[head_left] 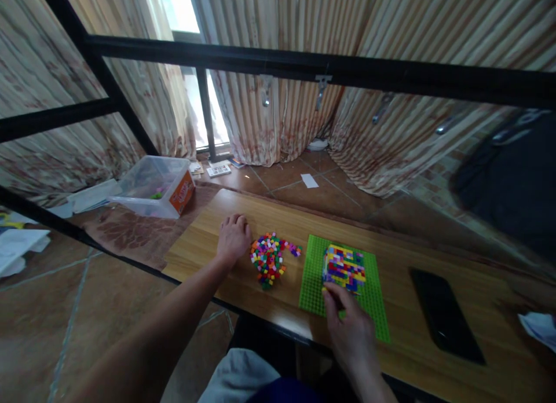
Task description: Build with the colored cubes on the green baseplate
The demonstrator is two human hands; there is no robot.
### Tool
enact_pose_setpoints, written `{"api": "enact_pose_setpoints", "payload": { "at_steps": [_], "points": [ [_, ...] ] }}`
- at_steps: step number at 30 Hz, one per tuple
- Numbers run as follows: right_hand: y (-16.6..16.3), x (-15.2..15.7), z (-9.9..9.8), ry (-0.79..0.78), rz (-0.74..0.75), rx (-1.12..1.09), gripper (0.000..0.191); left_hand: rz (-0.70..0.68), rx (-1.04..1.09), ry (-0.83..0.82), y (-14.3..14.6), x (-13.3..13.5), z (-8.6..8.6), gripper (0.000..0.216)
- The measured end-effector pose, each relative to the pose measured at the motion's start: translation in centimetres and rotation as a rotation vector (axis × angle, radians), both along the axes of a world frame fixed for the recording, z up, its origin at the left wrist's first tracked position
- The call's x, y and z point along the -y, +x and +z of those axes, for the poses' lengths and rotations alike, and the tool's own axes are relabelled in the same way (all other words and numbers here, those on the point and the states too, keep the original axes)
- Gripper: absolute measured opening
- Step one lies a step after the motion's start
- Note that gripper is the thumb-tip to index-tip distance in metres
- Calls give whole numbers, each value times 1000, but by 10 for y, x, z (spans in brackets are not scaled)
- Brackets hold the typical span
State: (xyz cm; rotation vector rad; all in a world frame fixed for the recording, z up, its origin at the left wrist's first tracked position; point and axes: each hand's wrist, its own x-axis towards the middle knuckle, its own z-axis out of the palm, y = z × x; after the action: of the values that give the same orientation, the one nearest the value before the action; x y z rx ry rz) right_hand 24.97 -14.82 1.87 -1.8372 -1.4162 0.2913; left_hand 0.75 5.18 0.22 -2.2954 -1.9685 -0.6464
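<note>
A green studded baseplate (313, 275) lies on the wooden table, bearing a built block of multicoloured toy bricks (345, 267). At the block's near left corner, my right hand (351, 322) pinches a small yellow brick (324, 288) between thumb and forefinger; the fingers partly cover the block's near edge. To the left is a loose pile of small coloured bricks (268, 258), with a few strung out toward the baseplate. Just left of that pile my left hand (234, 236) rests palm down on the table, fingers loosely bent and apart from the bricks.
A black phone-like slab (447, 316) lies right of the baseplate on the narrow table (278, 310). A clear plastic box (150, 186) stands on the floor at left. Black metal bars (278, 61) cross in front of the curtains. White paper (538, 326) is at far right.
</note>
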Motion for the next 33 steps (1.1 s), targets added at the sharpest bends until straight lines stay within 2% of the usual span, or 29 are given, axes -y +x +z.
{"api": "enact_pose_setpoints", "payload": {
  "at_steps": [5,11,19,26,33],
  "points": [
    [42,5,10,-4,-199,-36,39,-7,1,15,-1,-1,-1,24],
    [55,-9,9,146,-162,-24,37,-10,9,-3,0,-1,2,25],
    [60,-21,-2,121,-144,-17,30,-12,-4,-5,0,-1,2,25],
    [66,-31,-12,104,-174,-312,30,-2,0,-9,1,-1,1,27],
    [63,-39,-13,64,-243,-770,42,-5,-4,-17,2,0,2,26]
  ]
}}
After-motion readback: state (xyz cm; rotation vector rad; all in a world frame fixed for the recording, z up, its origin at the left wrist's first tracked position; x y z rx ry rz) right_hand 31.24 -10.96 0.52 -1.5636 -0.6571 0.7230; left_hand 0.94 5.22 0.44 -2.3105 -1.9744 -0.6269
